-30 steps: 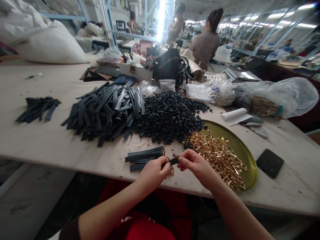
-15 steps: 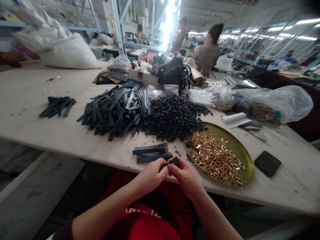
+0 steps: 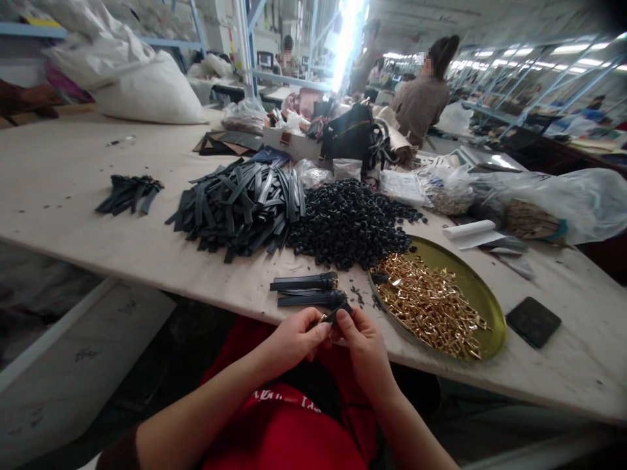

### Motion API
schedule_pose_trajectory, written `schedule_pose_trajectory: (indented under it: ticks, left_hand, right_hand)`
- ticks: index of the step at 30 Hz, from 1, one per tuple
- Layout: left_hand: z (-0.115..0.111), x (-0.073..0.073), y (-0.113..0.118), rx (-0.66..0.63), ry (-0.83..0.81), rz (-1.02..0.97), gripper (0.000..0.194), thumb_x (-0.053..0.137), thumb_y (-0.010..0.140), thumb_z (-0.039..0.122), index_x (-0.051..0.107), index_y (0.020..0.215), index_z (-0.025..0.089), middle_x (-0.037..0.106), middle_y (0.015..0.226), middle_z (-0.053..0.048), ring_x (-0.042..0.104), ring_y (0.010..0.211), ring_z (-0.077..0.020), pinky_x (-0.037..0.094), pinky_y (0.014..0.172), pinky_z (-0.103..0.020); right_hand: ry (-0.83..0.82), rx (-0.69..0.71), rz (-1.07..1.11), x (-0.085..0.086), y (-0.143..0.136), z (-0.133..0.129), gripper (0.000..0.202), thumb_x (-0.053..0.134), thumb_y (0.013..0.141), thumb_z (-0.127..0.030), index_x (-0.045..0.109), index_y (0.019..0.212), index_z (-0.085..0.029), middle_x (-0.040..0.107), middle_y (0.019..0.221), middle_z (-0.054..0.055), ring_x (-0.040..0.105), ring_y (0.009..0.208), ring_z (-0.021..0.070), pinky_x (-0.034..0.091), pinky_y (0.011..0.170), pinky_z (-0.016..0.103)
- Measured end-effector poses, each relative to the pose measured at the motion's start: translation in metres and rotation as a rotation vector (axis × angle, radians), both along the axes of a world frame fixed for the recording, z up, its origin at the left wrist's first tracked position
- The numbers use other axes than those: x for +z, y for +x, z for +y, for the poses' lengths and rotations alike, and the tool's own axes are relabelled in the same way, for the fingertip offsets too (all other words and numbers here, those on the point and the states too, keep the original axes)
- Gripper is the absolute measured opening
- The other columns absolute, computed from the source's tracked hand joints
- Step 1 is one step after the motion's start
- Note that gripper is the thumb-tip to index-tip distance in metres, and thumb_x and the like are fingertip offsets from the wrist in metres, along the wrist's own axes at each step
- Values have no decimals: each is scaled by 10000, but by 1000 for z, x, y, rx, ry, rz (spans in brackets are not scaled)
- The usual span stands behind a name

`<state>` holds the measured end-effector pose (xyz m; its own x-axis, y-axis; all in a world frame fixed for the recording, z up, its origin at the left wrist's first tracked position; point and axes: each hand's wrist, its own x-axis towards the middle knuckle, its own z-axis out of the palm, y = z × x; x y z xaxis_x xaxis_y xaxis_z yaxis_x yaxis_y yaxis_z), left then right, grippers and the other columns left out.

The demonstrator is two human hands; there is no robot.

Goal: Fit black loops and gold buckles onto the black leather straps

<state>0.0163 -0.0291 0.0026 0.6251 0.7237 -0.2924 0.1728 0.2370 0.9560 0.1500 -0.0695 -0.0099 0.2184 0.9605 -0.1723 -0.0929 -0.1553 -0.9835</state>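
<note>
My left hand (image 3: pixel 300 336) and my right hand (image 3: pixel 363 339) meet at the table's front edge, fingers pinched on a dark strap (image 3: pixel 336 316). A bit of gold metal shows at the left fingertips. Just beyond my hands lie two bundles of finished-looking dark straps (image 3: pixel 306 282) with gold ends. Behind them are a heap of loose dark straps (image 3: pixel 240 205) and a pile of small black loops (image 3: pixel 347 225). To the right, a round gold tray (image 3: pixel 494 313) holds many gold buckles (image 3: pixel 431 303).
A small group of dark straps (image 3: pixel 130 194) lies at the left of the table (image 3: pixel 63 225). A black square pad (image 3: pixel 533 322) is right of the tray. Farther back are a white sack (image 3: pixel 151 88), a black bag (image 3: pixel 347 134), plastic bags (image 3: pixel 588 202) and a person (image 3: pixel 421 101).
The view has shifted, so the table's contents sit slightly farther right. Between my fingers the strap has tilted, and my right thumb now lies over it.
</note>
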Motion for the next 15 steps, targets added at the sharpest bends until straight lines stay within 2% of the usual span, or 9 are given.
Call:
schedule_pose_trajectory:
  ticks: [3, 6, 8, 11, 15]
  left_hand:
    - [1, -4, 3, 43, -19, 25, 236, 447, 808, 376, 458, 713, 160, 525, 592, 44, 382, 423, -51, 295, 421, -177]
    - [2, -12, 5, 99, 2, 90, 262, 436, 810, 394, 461, 690, 162, 484, 539, 55, 368, 424, -62, 281, 411, -182]
    - [4, -16, 6, 127, 55, 136, 275, 438, 810, 399, 474, 678, 160, 479, 533, 53, 380, 441, -70, 279, 416, -184]
    - [6, -17, 5, 113, 85, 175, 278, 443, 807, 401, 487, 680, 158, 518, 572, 43, 397, 449, -70, 281, 416, -186]
    - [12, -9, 2, -9, -20, 179, 302, 480, 779, 452, 480, 700, 160, 522, 563, 51, 386, 417, -66, 271, 389, -181]
  right_hand:
    - [23, -24, -102, -4, 0, 2, 270, 506, 800, -439, 526, 705, -186, 526, 566, -34, 483, 514, 108, 400, 503, 230]
    - [154, -51, -379, -10, 2, 2, 204, 509, 811, -370, 566, 738, -187, 562, 650, -8, 508, 609, 128, 404, 564, 241]
    - [205, -23, -502, -13, 5, 2, 146, 523, 804, -324, 581, 769, -193, 575, 707, 4, 517, 661, 138, 406, 610, 253]
    - [114, 69, -406, -16, 10, 4, 119, 551, 776, -311, 554, 772, -192, 562, 700, -2, 515, 642, 137, 413, 599, 251]
    - [-74, 145, -119, -12, 16, 11, 190, 588, 728, -352, 496, 722, -186, 512, 638, -29, 480, 589, 116, 399, 549, 229]
